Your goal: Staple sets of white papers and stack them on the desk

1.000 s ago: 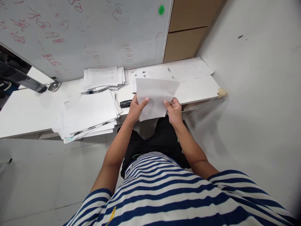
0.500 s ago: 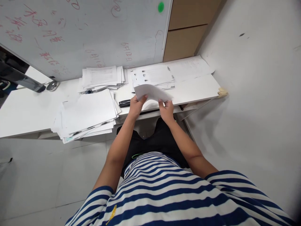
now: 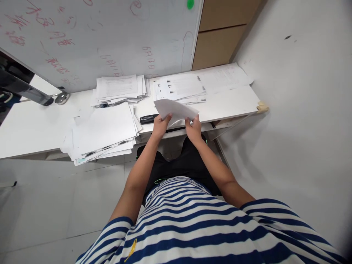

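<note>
A curved white sheet of paper (image 3: 177,109) is held up between my two hands, over the front edge of the desk. My left hand (image 3: 161,125) pinches its left side, thumb on top. At its right side my right hand (image 3: 194,128) grips the lower edge; the fingers behind the sheet are partly hidden. Whether it is one sheet or more I cannot tell. Just left of my left hand lies a black stapler-like object (image 3: 147,119). Printed papers (image 3: 181,88) lie on the desk right behind the held sheet.
A large loose paper stack (image 3: 107,126) overhangs the desk's front edge at left, with another stack (image 3: 118,88) behind it. A computer mouse (image 3: 62,98) is farther left. The whiteboard (image 3: 115,36) and cardboard boxes (image 3: 220,44) stand at the back. A wall (image 3: 302,128) bounds the right.
The held paper has tilted, its right end shifting slightly left and up. Both hands keep hold of it. The camera view has shifted a little.
</note>
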Tool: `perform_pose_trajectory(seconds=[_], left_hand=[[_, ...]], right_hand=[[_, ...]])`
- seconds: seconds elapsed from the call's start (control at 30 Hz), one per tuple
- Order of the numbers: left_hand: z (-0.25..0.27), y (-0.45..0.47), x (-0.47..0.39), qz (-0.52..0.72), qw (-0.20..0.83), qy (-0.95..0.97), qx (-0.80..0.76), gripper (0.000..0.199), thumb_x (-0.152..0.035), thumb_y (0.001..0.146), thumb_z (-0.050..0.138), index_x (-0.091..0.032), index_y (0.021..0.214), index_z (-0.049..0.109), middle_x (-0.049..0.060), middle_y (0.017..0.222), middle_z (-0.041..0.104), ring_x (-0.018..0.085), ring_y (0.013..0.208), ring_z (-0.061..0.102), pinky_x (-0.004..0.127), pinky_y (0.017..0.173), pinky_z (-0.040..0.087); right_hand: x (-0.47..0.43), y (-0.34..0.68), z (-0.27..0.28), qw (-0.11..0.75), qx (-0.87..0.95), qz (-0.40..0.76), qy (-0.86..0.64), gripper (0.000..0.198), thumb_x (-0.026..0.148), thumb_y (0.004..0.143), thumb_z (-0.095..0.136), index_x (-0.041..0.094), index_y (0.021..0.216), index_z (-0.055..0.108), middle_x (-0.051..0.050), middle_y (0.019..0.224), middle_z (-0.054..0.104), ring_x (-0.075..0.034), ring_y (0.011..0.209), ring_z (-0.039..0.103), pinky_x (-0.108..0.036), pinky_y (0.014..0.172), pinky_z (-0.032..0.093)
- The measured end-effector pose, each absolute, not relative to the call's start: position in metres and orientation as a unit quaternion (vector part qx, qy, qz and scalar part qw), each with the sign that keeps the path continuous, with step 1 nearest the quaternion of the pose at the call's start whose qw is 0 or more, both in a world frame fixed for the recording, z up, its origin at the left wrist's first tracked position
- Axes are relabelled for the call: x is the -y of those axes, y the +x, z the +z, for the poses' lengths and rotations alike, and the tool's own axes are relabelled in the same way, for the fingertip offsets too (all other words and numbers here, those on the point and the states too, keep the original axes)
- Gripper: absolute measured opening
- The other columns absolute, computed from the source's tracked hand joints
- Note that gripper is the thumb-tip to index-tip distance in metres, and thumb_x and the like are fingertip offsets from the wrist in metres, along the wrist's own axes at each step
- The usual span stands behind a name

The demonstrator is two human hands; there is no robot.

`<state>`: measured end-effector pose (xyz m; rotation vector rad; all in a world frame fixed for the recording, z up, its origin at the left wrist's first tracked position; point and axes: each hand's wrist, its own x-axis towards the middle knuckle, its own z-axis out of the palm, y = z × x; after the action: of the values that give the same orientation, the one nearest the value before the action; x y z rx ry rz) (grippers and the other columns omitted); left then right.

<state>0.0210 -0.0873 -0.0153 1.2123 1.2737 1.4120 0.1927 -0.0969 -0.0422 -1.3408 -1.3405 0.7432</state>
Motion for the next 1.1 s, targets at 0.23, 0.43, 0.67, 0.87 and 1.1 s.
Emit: perform_pose_trajectory(seconds=[0.23, 0.43, 0.67, 0.87, 1.1], left_hand=[[-0.011, 0.035, 0.098, 0.636, 0.524, 0.282, -0.491, 0.038, -0.041, 0.072, 0.082, -0.017, 0.099, 0.07, 0.008, 0.106, 0.076, 0.022, 0.098, 0.071, 0.036, 0.09, 0.055], [-0.022, 0.067, 0.117, 0.59, 0.608, 0.201, -0.491, 0.036, -0.033, 0.078, 0.079, -0.018, 0.107, 0.065, 0.011, 0.119, 0.072, 0.024, 0.105, 0.07, 0.042, 0.095, 0.057], [-0.021, 0.024, 0.12, 0.552, 0.315, 0.481, -0.604, 0.045, -0.047, 0.095, 0.054, -0.023, 0.133, 0.057, 0.012, 0.14, 0.06, 0.024, 0.13, 0.057, 0.04, 0.111, 0.045], [-0.02, -0.05, 0.095, 0.286, 0.065, 0.662, -0.69, 0.058, -0.044, 0.09, 0.06, -0.019, 0.142, 0.05, 0.016, 0.152, 0.049, 0.034, 0.151, 0.028, 0.052, 0.124, 0.022], [-0.033, -0.068, 0.089, 0.307, 0.113, 0.674, -0.663, 0.036, -0.037, 0.089, 0.061, -0.025, 0.123, 0.061, 0.012, 0.142, 0.059, 0.031, 0.15, 0.034, 0.045, 0.116, 0.034]], right_hand=[[0.117, 0.187, -0.058, 0.602, 0.424, 0.394, -0.55, 0.082, 0.056, 0.083, 0.066, 0.027, 0.148, 0.027, -0.015, 0.151, 0.043, -0.026, 0.141, 0.045, -0.048, 0.118, 0.035], [0.137, 0.183, -0.064, 0.599, 0.323, 0.545, -0.49, 0.05, 0.05, 0.079, 0.07, 0.019, 0.117, 0.06, -0.011, 0.125, 0.069, -0.025, 0.112, 0.067, -0.044, 0.1, 0.055], [0.149, 0.231, -0.088, 0.615, 0.258, 0.474, -0.575, 0.029, 0.032, 0.075, 0.068, 0.019, 0.101, 0.068, -0.005, 0.109, 0.076, -0.02, 0.1, 0.071, -0.038, 0.096, 0.056], [0.162, 0.257, -0.087, 0.587, 0.248, 0.503, -0.585, 0.031, 0.029, 0.07, 0.069, 0.019, 0.099, 0.069, -0.002, 0.1, 0.078, -0.019, 0.089, 0.073, -0.033, 0.085, 0.059], [0.157, 0.254, -0.08, 0.545, 0.284, 0.549, -0.567, 0.031, 0.032, 0.067, 0.072, 0.02, 0.095, 0.068, -0.001, 0.091, 0.078, -0.021, 0.082, 0.073, -0.037, 0.083, 0.059]])
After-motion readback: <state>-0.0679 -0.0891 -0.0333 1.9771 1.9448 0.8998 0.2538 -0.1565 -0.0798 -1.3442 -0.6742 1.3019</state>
